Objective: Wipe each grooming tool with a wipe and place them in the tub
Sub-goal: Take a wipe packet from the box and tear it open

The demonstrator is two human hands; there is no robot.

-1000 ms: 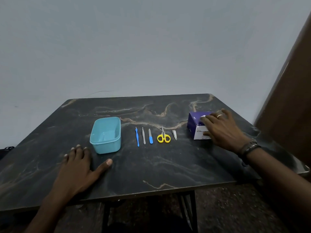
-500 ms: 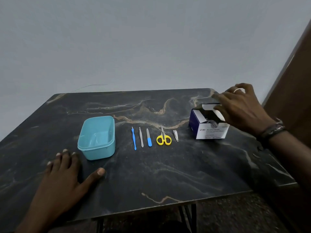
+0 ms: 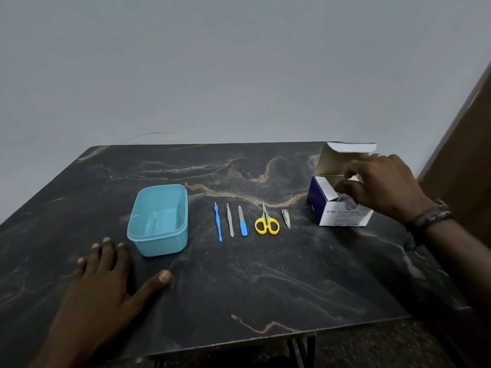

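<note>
Five grooming tools lie in one row on the bench (image 3: 265,282), right of the one empty tub (image 3: 158,219): blue-handled pick (image 3: 218,222), metal file (image 3: 230,220), blue-handled file (image 3: 242,221), yellow scissors (image 3: 266,221), nail clipper (image 3: 286,219). Farther right stands one open wipe box (image 3: 338,208); the right hand (image 3: 382,187) reaches in, fingers curled. The left hand (image 3: 106,285) lies flat, spread, near the tub.

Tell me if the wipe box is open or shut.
Open. The wipe box has its lid flap standing up, and the right hand reaches its fingers into the opening.
</note>
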